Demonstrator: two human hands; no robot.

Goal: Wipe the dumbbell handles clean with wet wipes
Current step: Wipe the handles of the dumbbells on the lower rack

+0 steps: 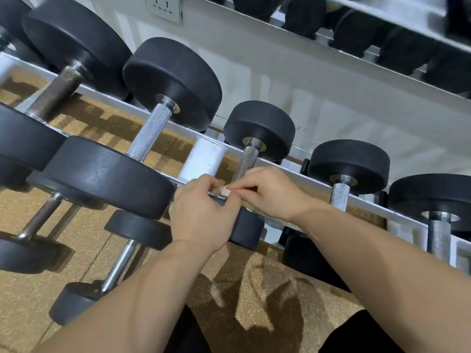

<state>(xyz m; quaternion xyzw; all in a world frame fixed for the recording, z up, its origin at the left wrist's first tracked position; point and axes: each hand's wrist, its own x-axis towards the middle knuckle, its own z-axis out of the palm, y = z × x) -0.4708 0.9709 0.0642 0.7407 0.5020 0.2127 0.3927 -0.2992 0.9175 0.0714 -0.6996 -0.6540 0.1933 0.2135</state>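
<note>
A white two-tier dumbbell rack (pixel 112 100) runs from far left to near right. Its upper tier (pixel 305 42) carries a row of black dumbbells, blurred at the top edge. The lower tier holds five black round-headed dumbbells lying across its rails and getting smaller from left to right up to the fourth. The biggest dumbbell (pixel 76 44) is at far left with a dull brown handle. Next comes a second dumbbell (pixel 173 82) with a bright knurled handle, then a third dumbbell (pixel 260 128), a fourth (pixel 349 164) and a fifth (pixel 433 200). A white cross tube (pixel 204 159) joins the rails between the second and third.

Two smaller chrome-handled dumbbells (pixel 117 263) lie on the speckled brown floor (pixel 33 296) under the rack at left.

Both bare forearms reach in from the near edge and meet at the middle. The left hand (pixel 201 215) and right hand (pixel 270 194) have their fingers curled. The tips of each pinch the same small white wet wipe (pixel 225 190) between them. The wipe sits just in front of the third dumbbell's handle (pixel 246 161), whose near end is hidden behind the right hand.
</note>
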